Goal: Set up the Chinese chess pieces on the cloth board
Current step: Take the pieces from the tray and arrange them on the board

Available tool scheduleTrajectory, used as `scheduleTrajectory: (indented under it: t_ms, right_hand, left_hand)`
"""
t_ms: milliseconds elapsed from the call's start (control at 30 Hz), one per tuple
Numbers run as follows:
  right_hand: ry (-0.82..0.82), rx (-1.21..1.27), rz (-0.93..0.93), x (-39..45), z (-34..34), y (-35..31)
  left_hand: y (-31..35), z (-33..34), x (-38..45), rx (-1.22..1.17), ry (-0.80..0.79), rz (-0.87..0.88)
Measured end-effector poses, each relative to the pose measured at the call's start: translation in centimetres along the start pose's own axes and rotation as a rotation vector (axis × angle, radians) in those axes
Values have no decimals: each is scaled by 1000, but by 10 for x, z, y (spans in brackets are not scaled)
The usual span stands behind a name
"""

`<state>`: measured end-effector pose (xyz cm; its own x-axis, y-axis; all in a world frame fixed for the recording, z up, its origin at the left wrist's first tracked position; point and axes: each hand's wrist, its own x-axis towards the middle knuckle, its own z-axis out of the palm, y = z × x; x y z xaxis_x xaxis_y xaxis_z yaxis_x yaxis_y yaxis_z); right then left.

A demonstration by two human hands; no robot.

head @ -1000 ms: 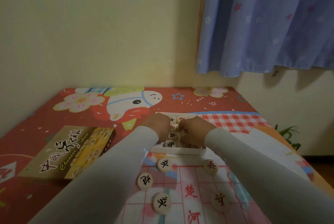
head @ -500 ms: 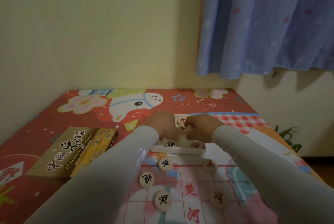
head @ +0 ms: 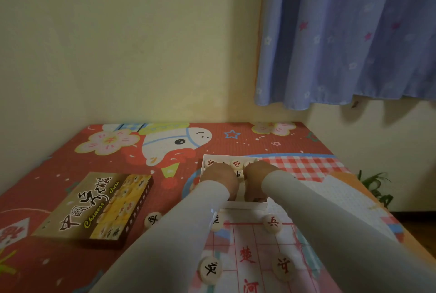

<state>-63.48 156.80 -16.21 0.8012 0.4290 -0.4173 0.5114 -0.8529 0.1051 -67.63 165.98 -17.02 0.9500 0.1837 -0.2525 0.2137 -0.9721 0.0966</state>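
My left hand [head: 219, 178] and my right hand [head: 258, 178] are side by side inside the white tray [head: 245, 205], knuckles up, fingers curled down out of sight. Several round wooden pieces [head: 236, 164] show at the tray's far end. The cloth board [head: 247, 243] with red grid lines lies just in front of the tray. On it sit a red-lettered piece [head: 272, 223], a black-lettered piece [head: 210, 269] and another red-lettered piece [head: 283, 266]. One more piece [head: 217, 222] is half hidden by my left sleeve. A black-lettered piece [head: 153, 219] lies on the mat left of the board.
The chess box [head: 99, 207] lies flat on the red cartoon mat [head: 165, 146] to the left. A wall runs along the back, a blue curtain [head: 349, 44] hangs at upper right, and a plant [head: 375, 184] stands past the mat's right edge.
Both hands have shifted a little toward the tray's near end. A black-lettered piece now shows on the mat left of the board; my left sleeve covers more of the board's left side.
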Motion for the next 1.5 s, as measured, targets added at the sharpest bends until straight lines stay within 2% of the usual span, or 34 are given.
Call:
scheduleTrajectory:
  t_ms: [167, 333, 467, 733, 800, 833, 900, 967, 1133, 1200, 1267, 1400, 1500]
  right_hand:
    - [57, 124, 9, 0, 7, 8]
    - [112, 174, -21, 0, 10, 10]
    - [199, 189, -49, 2, 15, 5]
    - [76, 94, -71, -4, 6, 0]
    - [70, 72, -83, -8, 5, -2]
    - [90, 76, -87, -9, 5, -2]
    - [162, 116, -89, -10, 9, -3]
    - [217, 169, -75, -11, 10, -2]
    - [313, 440, -86, -39, -13, -3]
    - [336, 499, -121, -55, -20, -4]
    - [352, 515, -151, -71, -24, -5]
    - [359, 558, -190, -108, -30, -13]
    - [351, 586, -233, -138, -33, -21]
  left_hand:
    - [-5, -2, 2, -46, 16, -10]
    - [-4, -11, 15, -60, 167, 43]
    - [-7, 17, 27, -108, 141, 78]
    - [-18, 26, 27, -152, 202, 147]
    - [-23, 21, 23, -366, 197, 128]
    - [-27, 17, 21, -599, 177, 96]
    - [-36, 7, 10, -1214, 69, 1]
    - [-45, 4, 2, -1654, -24, -40]
    - [-75, 10, -5, -2319, -193, -49]
    - [-80, 8, -18, -2437, -276, -48]
    - [-79, 5, -33, -2455, -316, -62]
    - [-76, 5, -57, -2413, -346, -23]
    - [-68, 4, -87, -2300, -287, -55]
